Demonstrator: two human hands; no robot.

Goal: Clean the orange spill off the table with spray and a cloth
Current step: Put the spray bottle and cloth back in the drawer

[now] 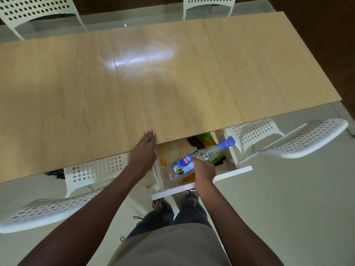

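Observation:
A clear spray bottle (199, 158) with a blue nozzle and blue label lies tilted over an open white drawer (230, 172) under the table's near edge. My right hand (204, 170) grips the bottle at its middle. My left hand (143, 150) rests flat with straight fingers on the near edge of the light wooden table (76, 93). A pale wet sheen (140, 58) shows on the tabletop's far middle. No orange spill is visible on the table. No cloth is plainly visible.
Inside the drawer lie green, black and orange items (205, 141). White perforated chairs stand at the near left (57, 206), the near right (288, 139) and beyond the far edge (38, 10). My legs stand right before the drawer front.

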